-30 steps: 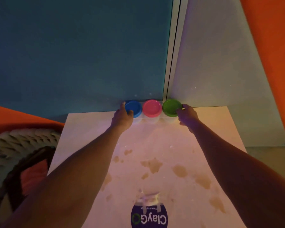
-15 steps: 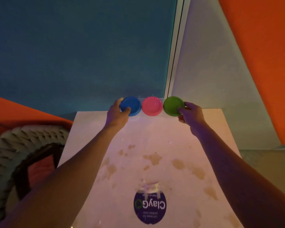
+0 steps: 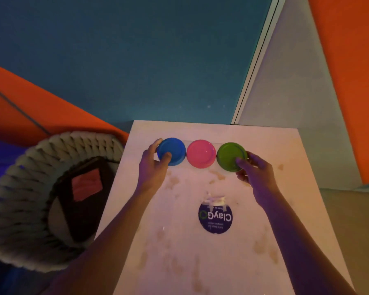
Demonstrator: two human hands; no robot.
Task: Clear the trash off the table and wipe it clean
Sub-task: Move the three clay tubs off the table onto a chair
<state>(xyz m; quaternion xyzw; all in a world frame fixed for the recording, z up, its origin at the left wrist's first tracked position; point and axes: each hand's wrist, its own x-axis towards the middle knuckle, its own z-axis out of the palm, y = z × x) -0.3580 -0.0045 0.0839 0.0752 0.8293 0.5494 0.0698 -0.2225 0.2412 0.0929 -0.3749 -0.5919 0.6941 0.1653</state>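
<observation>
A: Left hand (image 3: 151, 167)?
B: Grip pinches the blue tub (image 3: 172, 154), thumb on the lid, fingers round its far-left edge.
A: Right hand (image 3: 255, 173)?
B: Grip curls on the green tub (image 3: 230, 156), thumb on the lid's near edge.
A: Between them?
B: Pink tub (image 3: 201, 153), touching both, no hand on it. All three stand in a row near the bench's (image 3: 285, 209) far edge.
A: Trash?
B: ClayGo sticker (image 3: 215, 218) mid-bench, nearer than both grips; brown stains (image 3: 262, 248) around.

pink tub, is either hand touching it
No. The left hand grips the blue tub and the right hand grips the green tub; the pink tub between them is untouched.
</observation>
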